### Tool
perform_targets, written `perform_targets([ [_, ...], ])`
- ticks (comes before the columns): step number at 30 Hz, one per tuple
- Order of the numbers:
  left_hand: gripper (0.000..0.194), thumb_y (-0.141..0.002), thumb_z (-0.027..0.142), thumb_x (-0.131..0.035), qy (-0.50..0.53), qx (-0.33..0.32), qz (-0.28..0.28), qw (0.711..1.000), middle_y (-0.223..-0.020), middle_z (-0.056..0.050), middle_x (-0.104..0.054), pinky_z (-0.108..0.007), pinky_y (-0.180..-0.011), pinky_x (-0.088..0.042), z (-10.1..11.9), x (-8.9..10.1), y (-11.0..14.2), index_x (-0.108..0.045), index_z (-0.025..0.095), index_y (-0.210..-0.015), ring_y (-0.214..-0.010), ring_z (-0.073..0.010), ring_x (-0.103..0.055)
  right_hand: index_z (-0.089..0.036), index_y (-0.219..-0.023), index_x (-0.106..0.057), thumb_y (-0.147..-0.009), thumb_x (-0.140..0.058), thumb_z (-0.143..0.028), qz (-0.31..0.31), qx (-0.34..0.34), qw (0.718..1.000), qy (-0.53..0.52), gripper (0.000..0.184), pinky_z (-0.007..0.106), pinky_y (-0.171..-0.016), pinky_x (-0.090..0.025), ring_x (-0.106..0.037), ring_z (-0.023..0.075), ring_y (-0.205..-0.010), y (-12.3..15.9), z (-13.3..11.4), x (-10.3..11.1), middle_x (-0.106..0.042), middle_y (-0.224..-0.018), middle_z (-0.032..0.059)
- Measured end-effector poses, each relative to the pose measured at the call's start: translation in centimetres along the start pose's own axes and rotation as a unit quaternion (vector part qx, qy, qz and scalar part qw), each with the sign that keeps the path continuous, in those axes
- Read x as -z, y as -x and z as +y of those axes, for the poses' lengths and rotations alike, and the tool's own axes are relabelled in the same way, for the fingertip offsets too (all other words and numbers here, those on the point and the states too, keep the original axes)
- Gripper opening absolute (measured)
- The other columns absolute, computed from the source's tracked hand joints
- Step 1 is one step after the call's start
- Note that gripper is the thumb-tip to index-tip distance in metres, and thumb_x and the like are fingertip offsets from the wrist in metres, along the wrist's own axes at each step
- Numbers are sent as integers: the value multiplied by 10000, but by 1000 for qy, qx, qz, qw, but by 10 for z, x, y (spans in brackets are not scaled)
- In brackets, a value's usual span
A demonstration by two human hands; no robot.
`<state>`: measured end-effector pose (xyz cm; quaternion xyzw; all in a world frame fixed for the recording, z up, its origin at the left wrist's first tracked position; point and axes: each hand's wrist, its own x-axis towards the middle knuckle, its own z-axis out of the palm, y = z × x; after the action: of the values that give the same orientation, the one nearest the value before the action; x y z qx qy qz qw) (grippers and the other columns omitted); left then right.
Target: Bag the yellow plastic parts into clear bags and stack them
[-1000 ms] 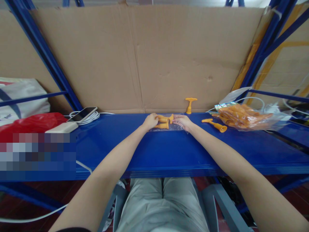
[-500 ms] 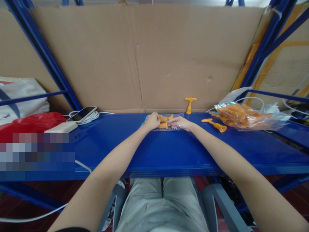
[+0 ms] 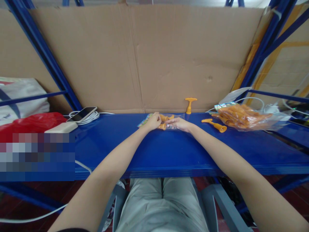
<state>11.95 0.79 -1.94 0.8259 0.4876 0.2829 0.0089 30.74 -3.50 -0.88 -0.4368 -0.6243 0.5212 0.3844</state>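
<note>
A clear plastic bag (image 3: pixel 177 117) with a colourful printed header (image 3: pixel 145 120) lies flat in the middle of the blue shelf. Several T-shaped orange plastic pieces (image 3: pixel 163 118) are in or on it, partly covered by my fingers. At the header end, my left hand (image 3: pixel 153 121) is closed in a pinch on the bag. My right hand (image 3: pixel 180 124) rests on the bag's other side, fingers stretched out to the left against the orange pieces. One T-shaped orange piece (image 3: pixel 189 105) stands upright by the cardboard; another loose orange piece (image 3: pixel 214 125) lies to the right.
A full bag of orange pieces (image 3: pixel 243 116) lies on the right of the blue shelf (image 3: pixel 169 151). On the left are a phone (image 3: pixel 82 114), a coiled white cable (image 3: pixel 90 119), a white box (image 3: pixel 61 127) and a red plastic bag (image 3: pixel 36 122). Cardboard (image 3: pixel 145 58) backs the shelf.
The bag's header shows more to the left of my left hand, and the orange pieces under my hands have shifted slightly. My right hand stays nearly in place on the bag.
</note>
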Motion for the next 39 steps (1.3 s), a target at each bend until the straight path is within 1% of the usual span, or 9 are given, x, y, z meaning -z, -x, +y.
perform_targets([
  [5, 182, -835, 123, -418, 20, -51, -22, 998, -978, -80, -666, -380, -990, -467, -5, -3, 0, -591, 179, -817, -1026, -214, -608, -104, -755, -732, -690, -595, 105, 49, -15, 997, -51, 258, 264, -801, -569, -678, 115, -672, -1, 0, -2, -732, -754, 57],
  [8, 217, -838, 119, -412, 30, -46, -32, 998, -1025, -88, -674, -366, -992, -468, -6, -4, 0, -622, 163, -871, -1023, -206, -610, -100, -712, -657, -742, -534, 114, 138, -30, 988, -58, 248, 247, -646, -581, -620, 96, -529, -2, -2, -2, -657, -607, 25],
  [12, 313, -851, 107, -378, 36, -49, -33, 998, -1138, -90, -674, -354, -1059, -426, -6, -6, 0, -653, 149, -992, -1121, -196, -591, -107, -752, -606, -791, -484, 100, 233, -52, 969, -70, 243, 260, -588, -583, -588, 92, -471, -5, -2, -3, -584, -537, -12],
  [14, 350, -854, 111, -373, 36, -56, -33, 997, -1192, -95, -662, -352, -1084, -408, -6, -7, 0, -658, 137, -1055, -1162, -199, -576, -99, -759, -617, -798, -469, 98, 233, -55, 969, -65, 250, 239, -588, -577, -575, 80, -466, -6, -1, -4, -593, -547, -9],
  [18, 411, -850, 114, -376, 24, -62, -36, 997, -1276, -78, -639, -360, -1130, -365, -6, -5, 0, -659, 146, -1147, -1218, -201, -551, -82, -808, -686, -760, -442, 125, 188, -51, 980, -49, 324, 178, -588, -547, -577, 62, -500, -6, 1, -3, -670, -635, 25],
  [25, 452, -844, 115, -374, -4, -76, -52, 996, -1312, -19, -635, -365, -1145, -355, -8, -4, -2, -690, 194, -1156, -1248, -194, -537, -84, -921, -735, -723, -392, 154, 97, -53, 990, -83, 462, 171, -652, -536, -606, 64, -581, -7, 2, 6, -741, -836, 85],
  [30, 454, -835, 112, -367, -12, -91, -55, 994, -1278, -16, -657, -375, -1162, -325, -10, -4, -3, -716, 194, -1115, -1249, -190, -535, -95, -863, -734, -727, -420, 142, 92, -57, 990, -95, 417, 185, -682, -541, -601, 68, -590, -8, 2, 6, -733, -793, 77],
  [35, 508, -844, 121, -352, -11, -87, -58, 994, -1371, -29, -595, -340, -1174, -296, -11, -4, -1, -647, 165, -1255, -1298, -179, -496, -110, -662, -687, -734, -481, 117, 103, -43, 988, -109, 315, 204, -762, -542, -602, 76, -600, -8, 2, 2, -695, -681, 51],
  [39, 521, -841, 129, -352, -6, -97, -66, 993, -1360, -7, -603, -348, -1177, -293, -12, -4, -3, -640, 199, -1269, -1296, -174, -500, -123, -645, -680, -758, -481, 105, 107, -42, 986, -119, 322, 200, -775, -536, -596, 76, -593, -7, 0, 0, -677, -651, 40],
])
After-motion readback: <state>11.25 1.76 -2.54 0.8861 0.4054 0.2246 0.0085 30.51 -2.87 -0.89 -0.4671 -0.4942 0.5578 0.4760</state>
